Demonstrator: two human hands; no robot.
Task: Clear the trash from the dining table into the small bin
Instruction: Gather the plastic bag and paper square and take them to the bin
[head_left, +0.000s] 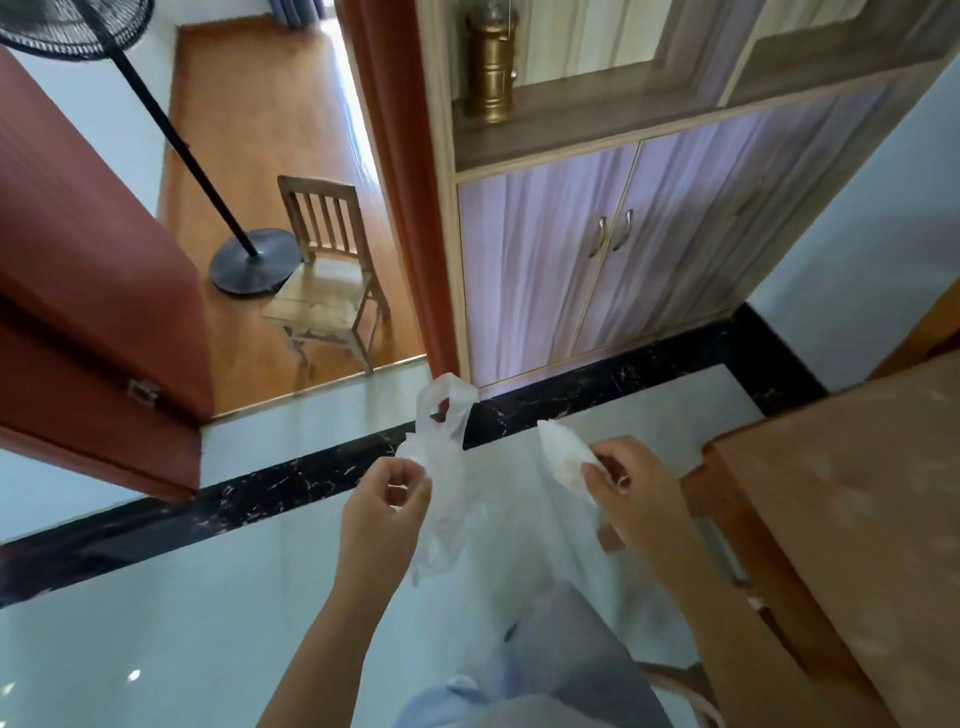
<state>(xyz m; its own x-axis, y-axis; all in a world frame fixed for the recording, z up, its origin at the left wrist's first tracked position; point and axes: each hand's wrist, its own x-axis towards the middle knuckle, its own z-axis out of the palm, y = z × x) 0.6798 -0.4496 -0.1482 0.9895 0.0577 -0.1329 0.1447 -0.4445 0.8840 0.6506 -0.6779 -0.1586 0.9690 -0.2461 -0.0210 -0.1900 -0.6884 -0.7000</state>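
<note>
**A:** Where is the trash at this moment?

**B:** It is in the air in front of the person, above the tiled floor and not on the dining table, which is just to the right. The left hand pinches the thin plastic bag between the thumb and the curled fingers, near one handle loop. The right hand has its fingers curled around a white piece. I cannot tell if this piece is the second handle of the bag or a separate wrapper.

**A:** And the small bin?

**B:** It is not in view, so I cannot say how far away it is.

**A:** Then what is the step, in your opinion?

**B:** I think the person is gathering the soft trash before carrying it to the bin. The film is very light and loose, and it hangs between the two hands.

**A:** How can this be done well?

**B:** I advise bringing the two hands together and crushing the film into one small ball, with the white piece inside. A loose bag catches air and can slip from a pinch. One hand can then close fully around the ball, and the other is free for more trash from the table.

**A:** Is there any risk?

**B:** If something small is inside the bag, it may fall out when the bag turns, so the opening should stay upward.
</note>
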